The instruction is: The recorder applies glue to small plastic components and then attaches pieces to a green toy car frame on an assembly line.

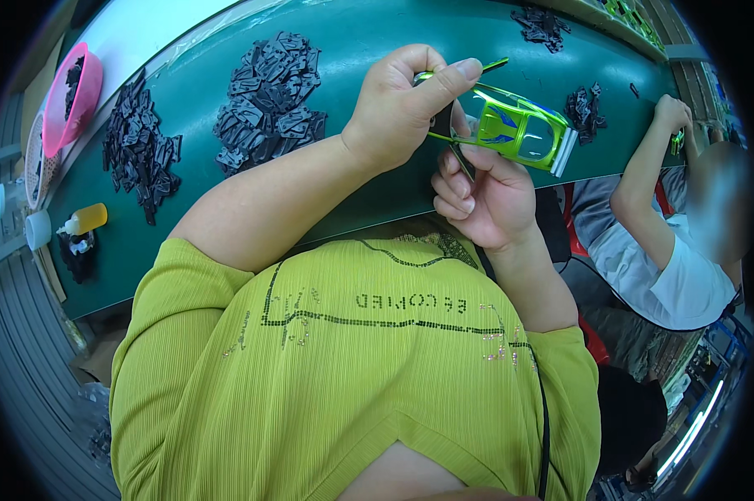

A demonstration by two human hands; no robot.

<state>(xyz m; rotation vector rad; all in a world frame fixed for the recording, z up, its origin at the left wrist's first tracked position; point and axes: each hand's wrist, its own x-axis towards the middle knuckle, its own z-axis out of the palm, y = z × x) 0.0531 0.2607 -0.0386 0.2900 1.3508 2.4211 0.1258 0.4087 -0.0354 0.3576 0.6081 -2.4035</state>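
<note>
My left hand [398, 104] is closed on one end of a bright green toy car body [519, 134], its thumb laid across the top. The body has blue marks, see-through windows and a silver bar at its far right end. Below it, my right hand [494, 196] has its fingers curled around a small dark flat part [461, 161], close against the car. The right thumb and fingertips touch or nearly touch the body's lower edge. Just where the dark part meets the car is hidden by fingers.
Heaps of black plastic parts [273, 96] [141, 146] lie on the green table [344, 209], with smaller piles [544, 29] [584, 113] at right. A pink basket [93, 88] and a yellow bottle [89, 219] stand left. A co-worker [661, 250] sits close at right.
</note>
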